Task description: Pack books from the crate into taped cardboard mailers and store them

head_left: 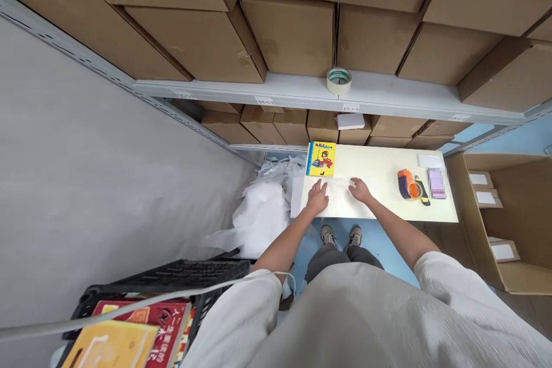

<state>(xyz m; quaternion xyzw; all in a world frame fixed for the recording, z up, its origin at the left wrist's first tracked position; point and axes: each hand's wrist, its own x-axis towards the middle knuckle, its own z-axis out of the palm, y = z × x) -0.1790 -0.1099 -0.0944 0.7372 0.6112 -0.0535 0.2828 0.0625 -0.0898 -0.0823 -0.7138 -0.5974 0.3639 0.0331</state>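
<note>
On the cream table, a thin whitish sheet [338, 185], perhaps plastic film or paper, lies between my hands and barely shows against the tabletop. My left hand [318, 198] rests at the sheet's left side, fingers apart. At the right side, my right hand [359, 190] has its fingers curled together on the sheet's edge. A yellow picture book [321, 158] with a red-clad cartoon figure and a blue left strip lies just beyond my left hand, touched by neither hand.
To the right lie an orange tape dispenser [406, 184], a yellow-black box cutter [422, 190], a purple pack [437, 183] and a white card [430, 161]. A tape roll [338, 81] sits on the boxed shelf. White wrapping [263, 207], a book crate [172, 273] and an open carton [468, 224] flank the table.
</note>
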